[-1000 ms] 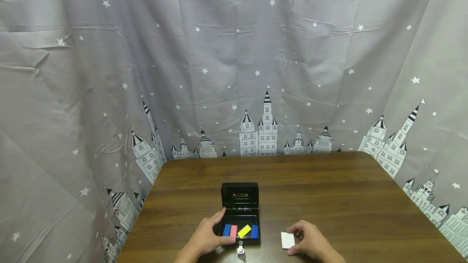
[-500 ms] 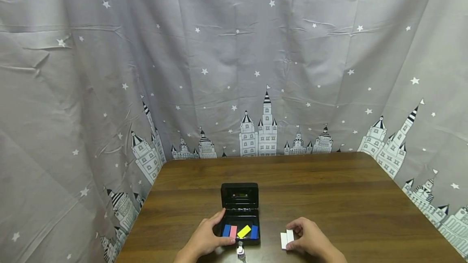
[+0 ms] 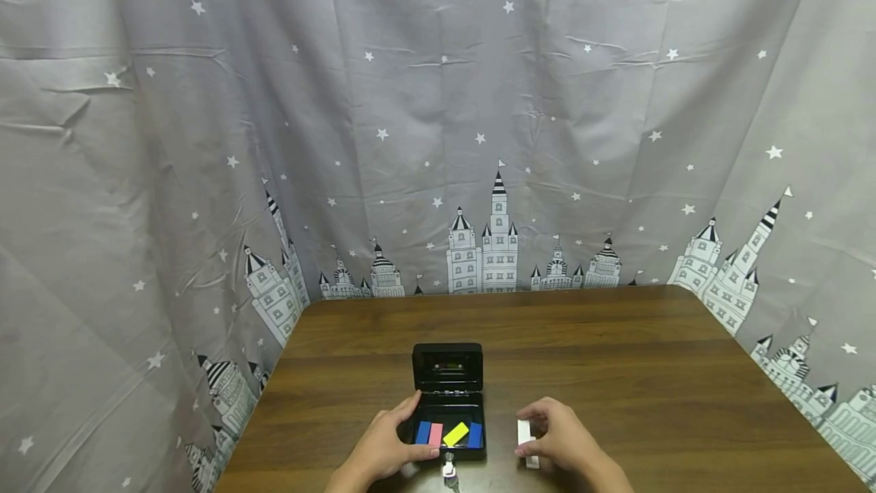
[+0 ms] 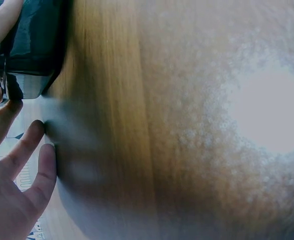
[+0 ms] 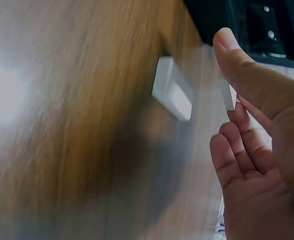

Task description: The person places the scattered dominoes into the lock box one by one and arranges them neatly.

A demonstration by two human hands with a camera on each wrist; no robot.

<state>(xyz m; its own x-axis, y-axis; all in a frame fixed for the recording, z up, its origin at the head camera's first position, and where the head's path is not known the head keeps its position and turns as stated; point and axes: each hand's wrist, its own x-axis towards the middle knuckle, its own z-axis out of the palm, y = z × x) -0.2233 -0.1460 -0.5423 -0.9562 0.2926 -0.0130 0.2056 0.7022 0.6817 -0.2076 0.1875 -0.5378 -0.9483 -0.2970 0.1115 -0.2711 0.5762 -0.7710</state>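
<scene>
An open black cash box (image 3: 448, 406) has its lid raised on hinges at the back. Inside lie two blue blocks, one at each side (image 3: 475, 436), with a pink block (image 3: 435, 436) and a slanted yellow block (image 3: 455, 434) between. My left hand (image 3: 383, 443) grips the box's left side, thumb at the front rim and index finger at the hinge corner. Right of the box, my right hand (image 3: 564, 436) pinches a white block (image 3: 524, 430) between thumb and fingers, above the table. A second white block (image 5: 172, 92) lies below it on the table.
Keys (image 3: 449, 472) hang from the lock at the box's front. The brown wooden table (image 3: 602, 356) reaches back to a grey curtain (image 3: 411, 135) printed with stars and castles, which also closes in both sides.
My right hand has drawn one white block off the other, raised it and moved left toward the box. The left hand has stayed on the box.
</scene>
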